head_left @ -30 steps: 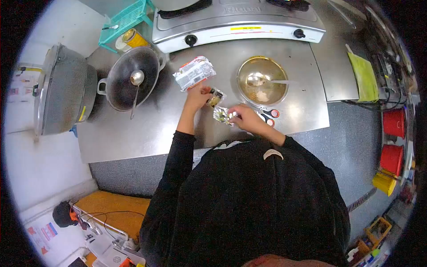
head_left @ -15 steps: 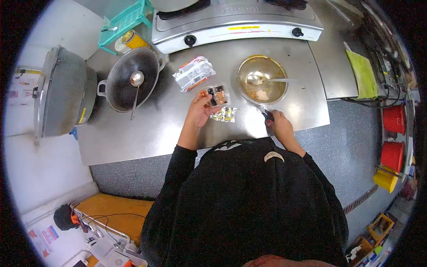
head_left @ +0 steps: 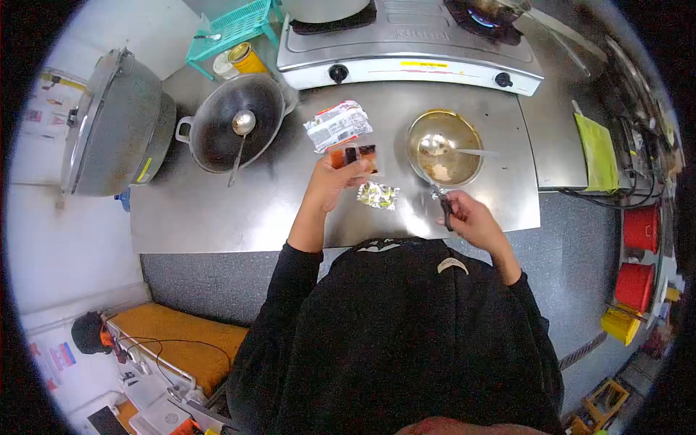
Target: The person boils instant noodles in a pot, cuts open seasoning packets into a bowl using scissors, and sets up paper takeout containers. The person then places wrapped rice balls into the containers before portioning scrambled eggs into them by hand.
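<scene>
My left hand (head_left: pixel 332 183) pinches clear sauce sachets (head_left: pixel 367 154) with dark and orange contents, above the steel table. Black-handled scissors (head_left: pixel 446 210) are gripped in my right hand (head_left: pixel 475 221), their blades pointing toward the near rim of a metal bowl (head_left: pixel 479 138). Inside that bowl lie a pale lump and brownish residue, and a light-coloured utensil handle (head_left: pixel 475 152) sticks out to the right. A silver foil packet (head_left: pixel 378 196) rests between my hands. Behind the sachets lies a printed white wrapper (head_left: pixel 338 125).
A wok (head_left: pixel 203 145) with a ladle (head_left: pixel 243 123) in it stands left, beside a large grey pot (head_left: pixel 109 138). Along the back is a gas stove (head_left: pixel 406 64), its right burner lit under a pan. A yellow can (head_left: pixel 248 59) stands by a turquoise rack (head_left: pixel 235 25).
My right hand has lifted the scissors off the tabletop area and turned them. The sachets remain in my left hand, whose fingers now cover more of them. My view has shifted, showing the lit burner.
</scene>
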A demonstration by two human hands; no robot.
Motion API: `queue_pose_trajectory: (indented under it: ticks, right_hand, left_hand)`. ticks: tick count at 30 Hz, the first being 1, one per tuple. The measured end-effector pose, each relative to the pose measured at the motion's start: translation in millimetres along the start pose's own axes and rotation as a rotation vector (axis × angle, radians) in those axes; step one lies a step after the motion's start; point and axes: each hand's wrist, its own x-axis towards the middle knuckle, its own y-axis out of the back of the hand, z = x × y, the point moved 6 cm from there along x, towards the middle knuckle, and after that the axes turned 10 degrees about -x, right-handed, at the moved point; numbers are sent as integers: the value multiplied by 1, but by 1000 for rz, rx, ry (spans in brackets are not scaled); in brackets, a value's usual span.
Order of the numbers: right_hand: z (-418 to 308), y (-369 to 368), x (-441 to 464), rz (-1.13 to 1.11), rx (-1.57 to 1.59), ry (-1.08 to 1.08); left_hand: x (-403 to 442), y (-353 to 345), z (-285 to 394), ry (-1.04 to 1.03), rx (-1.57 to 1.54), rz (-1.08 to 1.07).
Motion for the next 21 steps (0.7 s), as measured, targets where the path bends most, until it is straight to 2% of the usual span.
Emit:
queue_pose_trajectory:
  ticks: [3,4,7,10,13,21]
  right_hand:
    - [-15,14,12,-100,48,-1]
    - [-45,28,10,6,-145,90]
    - [-64,32,17,-44,-185,218]
    - [-62,29,23,-177,-116,103]
    - [-61,28,27,-246,-111,98]
    - [-64,26,28,-264,-99,126]
  left_hand:
    - [-4,-9,5,-19,56,-43]
    - [-7,-15,9,-21,57,-45]
    - [-14,-27,18,-19,131,-92]
    - [-16,-31,13,22,222,-167]
    - [-19,-35,11,22,246,-190]
    - [-23,-42,9,62,220,-221]
